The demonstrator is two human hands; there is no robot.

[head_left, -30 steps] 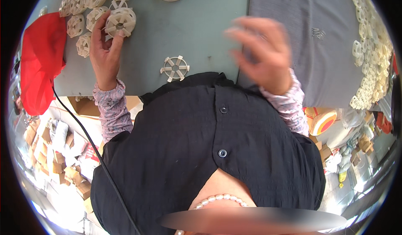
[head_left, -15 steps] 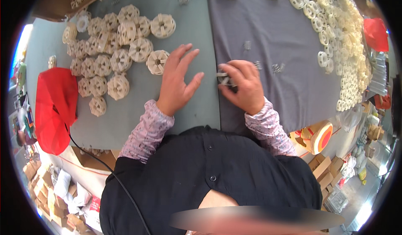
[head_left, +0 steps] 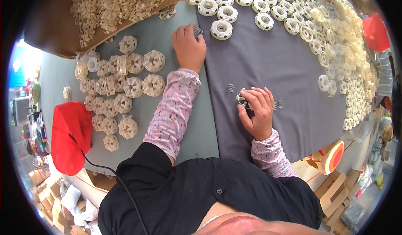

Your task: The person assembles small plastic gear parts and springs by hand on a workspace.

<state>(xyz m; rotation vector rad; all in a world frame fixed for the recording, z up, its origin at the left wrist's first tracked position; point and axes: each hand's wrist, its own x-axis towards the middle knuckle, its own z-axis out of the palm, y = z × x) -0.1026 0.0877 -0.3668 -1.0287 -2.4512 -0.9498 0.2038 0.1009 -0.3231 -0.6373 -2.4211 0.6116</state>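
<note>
At the far middle of the table, my left hand [head_left: 189, 46] is reaching out, its fingers curled around grey coil springs [head_left: 197, 31]. My right hand [head_left: 258, 113] rests nearer on the grey cloth, gripping a round white plastic wheel [head_left: 242, 102] that its fingers mostly cover. Single loose springs lie on either side of that hand: one spring [head_left: 230, 88] to its left, others [head_left: 277, 105] at its right. Left of my left forearm, several spoked cream wheels [head_left: 133, 87] sit in rows on the green surface.
An open cardboard box [head_left: 50, 32] of small white pieces stands far left. White rings [head_left: 222, 30] spread across the far side, running into a heap [head_left: 349, 46] on the right. A red cloth bag [head_left: 71, 136] hangs at the left edge; a black cord [head_left: 121, 178] crosses my left side.
My left hand has gone from open beside the wheels to the far middle, closing on springs. My right hand keeps the wheel, now farther right on the cloth. The view has shifted, showing more of the far side.
</note>
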